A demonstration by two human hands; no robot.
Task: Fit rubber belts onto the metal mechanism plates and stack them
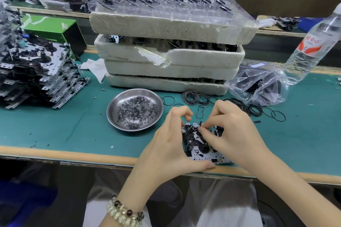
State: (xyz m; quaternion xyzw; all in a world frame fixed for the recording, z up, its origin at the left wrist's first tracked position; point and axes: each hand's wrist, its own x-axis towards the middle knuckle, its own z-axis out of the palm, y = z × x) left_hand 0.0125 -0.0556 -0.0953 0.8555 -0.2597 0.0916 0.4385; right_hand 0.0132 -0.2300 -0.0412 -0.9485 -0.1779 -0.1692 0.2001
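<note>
Mechanism plate (201,155) sits right of the steel dish (108,112) and nearer the person, close to the bench's front edge (73,155). Left hand (171,145) grips the plate: thumb along its near edge, fingers curled over the far edge. Right hand (234,134) has its fingertips pinched together on the small black parts at the plate's top. Cannot tell if a belt is in that pinch.

Loose rubber belts (195,97) lie right of the dish, slightly beyond it. They look thin, floppy and stretchy, likely to snap off a pulley if let go early; best taken by a fingertip pinch on the loop. The plate looks like stiff, light sheet metal with sharp punched edges and delicate plastic bits, so hold it by the outer edges.

The stacked plates (36,72) are well left of the dish, with open green mat between for carrying across. Foam trays (166,57) stand just beyond the dish, blocking the back. The front edge is close, so a dropped plate could slide off.
</note>
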